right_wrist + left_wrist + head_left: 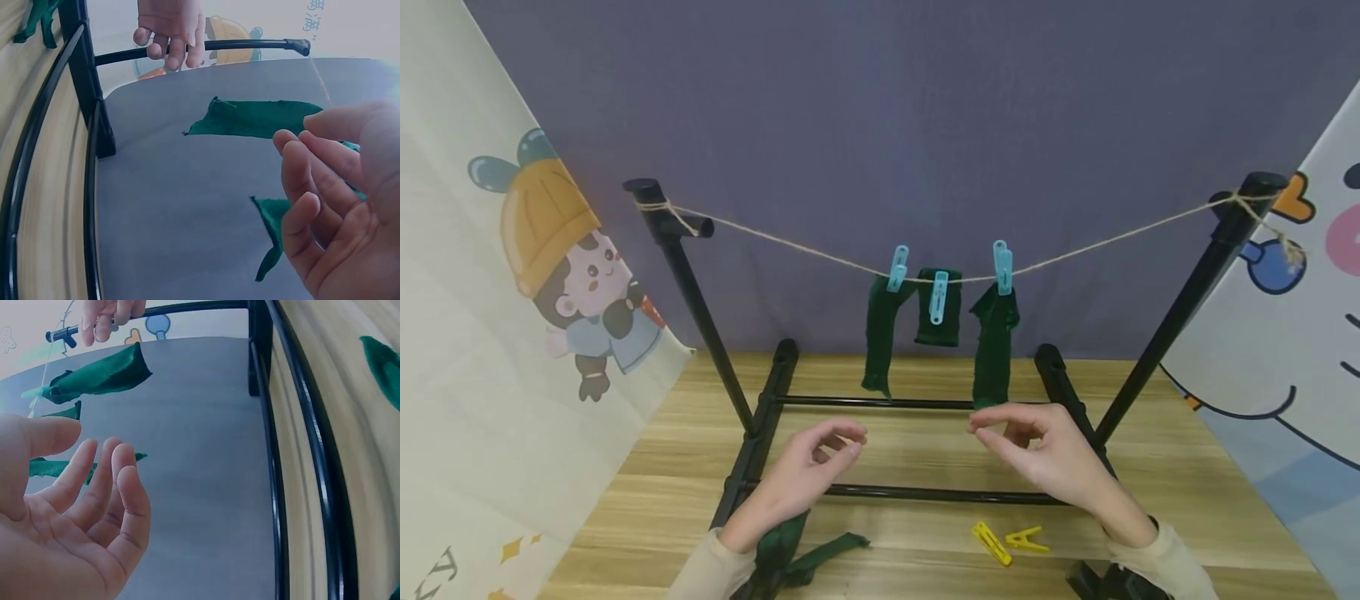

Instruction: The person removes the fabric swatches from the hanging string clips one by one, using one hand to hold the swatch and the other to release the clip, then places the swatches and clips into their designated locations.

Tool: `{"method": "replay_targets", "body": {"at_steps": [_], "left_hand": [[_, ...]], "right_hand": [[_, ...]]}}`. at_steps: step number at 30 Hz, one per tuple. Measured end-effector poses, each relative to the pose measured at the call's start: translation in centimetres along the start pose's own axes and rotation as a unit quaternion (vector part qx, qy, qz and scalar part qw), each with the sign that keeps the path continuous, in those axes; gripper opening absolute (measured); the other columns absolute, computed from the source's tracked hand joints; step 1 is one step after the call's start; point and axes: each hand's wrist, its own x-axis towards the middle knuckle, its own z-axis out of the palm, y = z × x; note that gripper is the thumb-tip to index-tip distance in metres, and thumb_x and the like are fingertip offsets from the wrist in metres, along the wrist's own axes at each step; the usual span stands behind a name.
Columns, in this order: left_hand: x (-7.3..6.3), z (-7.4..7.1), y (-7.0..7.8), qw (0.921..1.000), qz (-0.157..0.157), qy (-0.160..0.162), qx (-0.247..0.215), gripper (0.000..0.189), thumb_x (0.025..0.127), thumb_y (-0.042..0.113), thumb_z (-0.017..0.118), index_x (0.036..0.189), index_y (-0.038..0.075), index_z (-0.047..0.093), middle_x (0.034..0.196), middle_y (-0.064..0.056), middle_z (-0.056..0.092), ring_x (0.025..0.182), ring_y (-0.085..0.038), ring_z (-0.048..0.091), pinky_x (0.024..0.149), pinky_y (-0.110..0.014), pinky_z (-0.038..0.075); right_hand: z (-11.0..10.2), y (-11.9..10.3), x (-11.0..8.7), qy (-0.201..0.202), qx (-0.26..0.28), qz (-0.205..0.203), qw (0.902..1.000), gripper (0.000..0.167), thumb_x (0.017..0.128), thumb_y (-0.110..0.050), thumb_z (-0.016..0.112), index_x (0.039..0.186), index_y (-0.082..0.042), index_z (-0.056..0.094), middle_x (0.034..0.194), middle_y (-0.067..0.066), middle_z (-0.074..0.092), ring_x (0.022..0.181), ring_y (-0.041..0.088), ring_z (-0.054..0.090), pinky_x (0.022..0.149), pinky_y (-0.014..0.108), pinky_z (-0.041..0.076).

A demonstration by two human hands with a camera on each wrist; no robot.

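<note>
Left hand (812, 465) and right hand (1051, 450) curve loosely, empty; straightening the rightmost hanging dark-green fabric strip (995, 350) likely calls for light tugs.

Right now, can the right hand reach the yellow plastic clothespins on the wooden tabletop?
Likely yes: the right hand looks empty and the yellow plastic clothespins lie uncovered; only the low black front crossbar seems in between.

Three light-blue plastic clothespins (938, 298) and three dark-green cloth pieces (995, 346) hang along one tan twine line (1112, 240) tied between two black tubular posts (1180, 310); two yellow plastic clothespins (992, 543) lie at near right on one wood-grain counter (917, 454). At near left, more dark-green cloth (829, 552) lies, its number of pieces unclear.
</note>
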Motion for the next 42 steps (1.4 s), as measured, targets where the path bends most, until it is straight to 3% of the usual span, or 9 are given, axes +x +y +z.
{"method": "replay_targets", "body": {"at_steps": [7, 16, 30, 36, 42], "left_hand": [[0.4, 0.1, 0.6, 0.9995, 0.006, 0.025, -0.019, 0.025, 0.109, 0.028, 0.062, 0.132, 0.018, 0.069, 0.129, -0.006, 0.072, 0.108, -0.014, 0.064, 0.085, -0.028, 0.055], [1.0, 0.4, 1.1, 0.9976, 0.006, 0.057, -0.038, 0.026, 0.109, 0.028, 0.064, 0.133, 0.02, 0.067, 0.131, -0.004, 0.07, 0.11, -0.019, 0.065, 0.087, -0.031, 0.054], [2.0, 0.4, 1.8, 0.9933, 0.013, 0.089, -0.072, 0.035, 0.107, 0.022, 0.066, 0.139, 0.009, 0.065, 0.134, -0.011, 0.069, 0.111, -0.019, 0.068, 0.083, -0.027, 0.055], [2.4, 0.5, 1.8, 0.9903, 0.037, 0.104, -0.084, 0.033, 0.107, 0.019, 0.065, 0.138, 0.009, 0.065, 0.137, -0.016, 0.067, 0.109, -0.02, 0.068, 0.081, -0.027, 0.056], [2.8, 0.5, 2.0, 0.9878, 0.034, 0.119, -0.095, 0.031, 0.106, 0.019, 0.068, 0.136, 0.013, 0.066, 0.136, -0.01, 0.068, 0.11, -0.026, 0.069, 0.083, -0.028, 0.057]], "right_hand": [[-0.1, -1.1, 0.8, 0.014, -0.005, -0.017, 0.9997, 0.026, 0.099, -0.003, 0.073, 0.117, -0.02, 0.081, 0.099, -0.007, 0.082, 0.049, 0.004, 0.051, 0.044, 0.023, 0.04], [-0.2, -2.2, 1.6, 0.036, 0.003, -0.02, 0.9991, 0.023, 0.099, -0.003, 0.074, 0.114, -0.017, 0.081, 0.069, -0.011, 0.068, 0.049, 0.006, 0.052, 0.043, 0.025, 0.038], [0.1, -3.5, 2.9, 0.068, 0.018, -0.033, 0.9969, 0.024, 0.098, 0.001, 0.073, 0.112, -0.016, 0.082, 0.082, -0.007, 0.076, 0.051, 0.008, 0.056, 0.042, 0.026, 0.038], [0.1, -3.8, 3.3, 0.072, 0.029, -0.04, 0.9962, 0.022, 0.098, 0.002, 0.072, 0.113, -0.012, 0.081, 0.092, -0.005, 0.08, 0.054, 0.012, 0.06, 0.047, 0.027, 0.047], [0.3, -4.1, 3.7, 0.078, 0.041, -0.054, 0.9946, 0.022, 0.097, 0.004, 0.072, 0.112, -0.009, 0.081, 0.094, -0.007, 0.08, 0.054, 0.011, 0.06, 0.047, 0.027, 0.047]]}}
